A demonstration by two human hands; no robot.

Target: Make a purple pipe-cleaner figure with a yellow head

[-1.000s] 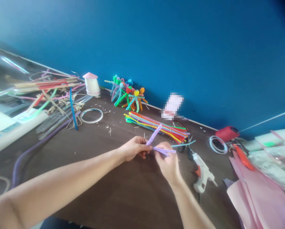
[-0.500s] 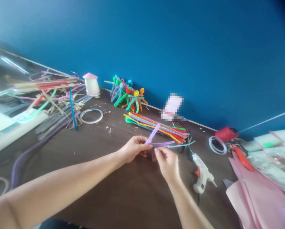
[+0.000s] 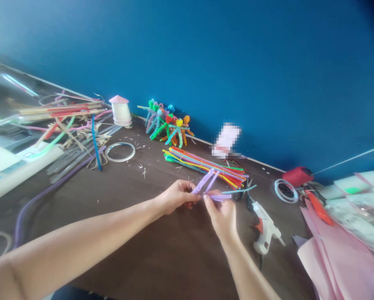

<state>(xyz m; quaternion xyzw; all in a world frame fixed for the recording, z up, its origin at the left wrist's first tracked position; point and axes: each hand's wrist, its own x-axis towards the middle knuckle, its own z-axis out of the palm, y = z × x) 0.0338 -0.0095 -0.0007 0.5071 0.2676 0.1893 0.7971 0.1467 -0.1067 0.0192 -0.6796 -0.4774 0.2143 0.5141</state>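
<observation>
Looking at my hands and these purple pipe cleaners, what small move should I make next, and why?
I'd probably twist the loose purple strand with your right hand: it sticks up apart from the thicker purple stem, your right fingertips are close to its lower end, and your left hand pinches the stem's base.

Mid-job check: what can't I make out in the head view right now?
Head view, all of these:
Whether the purple stems are joined: hidden by the fingers of the left hand and right hand.
What the pale item by the wall is: masked by pixelation.
The near end of the pink sheets: cut off by the bottom edge.
The rest of the pale loop: cut off by the left edge.
</observation>
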